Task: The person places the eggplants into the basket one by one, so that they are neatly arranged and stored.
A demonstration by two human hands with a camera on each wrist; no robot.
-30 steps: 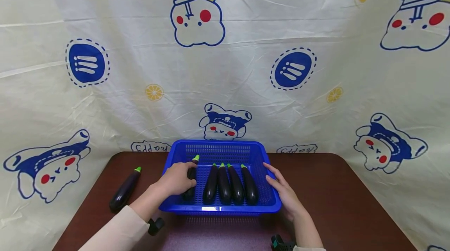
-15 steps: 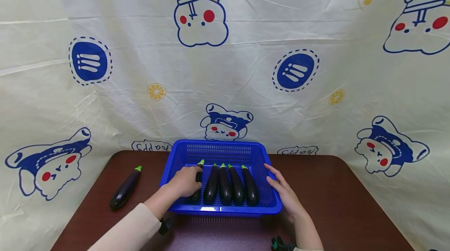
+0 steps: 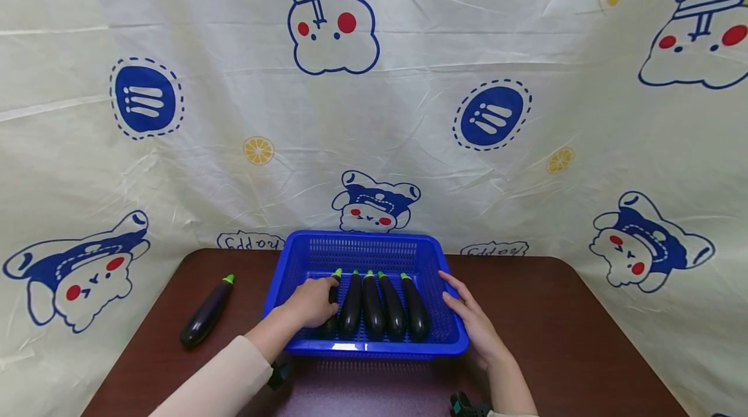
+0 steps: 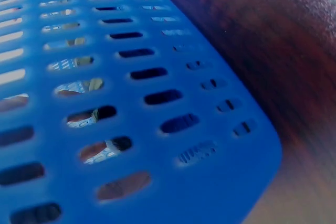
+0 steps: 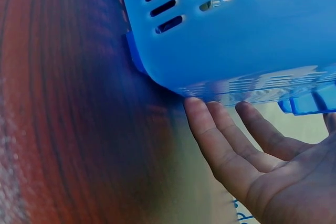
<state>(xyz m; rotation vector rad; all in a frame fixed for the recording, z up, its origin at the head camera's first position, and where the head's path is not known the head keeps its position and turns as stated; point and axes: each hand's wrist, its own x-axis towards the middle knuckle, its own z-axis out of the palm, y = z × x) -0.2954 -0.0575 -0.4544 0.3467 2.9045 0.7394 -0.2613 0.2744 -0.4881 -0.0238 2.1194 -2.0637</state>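
Observation:
A blue plastic basket [image 3: 365,347] stands on the brown table, with several dark eggplants [image 3: 373,310] lying side by side in it, green stem ends away from me. My left hand [image 3: 311,303] reaches in over the left side and grips the leftmost eggplant [image 3: 330,328], partly covering it. Against the basket's right side rests my right hand [image 3: 476,323]; in the right wrist view its extended fingers [image 5: 210,137] touch the slotted outer wall [image 5: 231,35]. The left wrist view is filled by the basket's slotted wall [image 4: 121,114], which hides most of the left hand.
Another eggplant [image 3: 207,313] lies on the table [image 3: 537,332] to the left of the basket. Behind the table hangs a pale printed cloth [image 3: 409,125] with blue cartoon figures.
My left hand has moved right within the basket, bringing the leftmost eggplant closer to the row; it barely moves in the last half second. My right hand stays at the basket's side.

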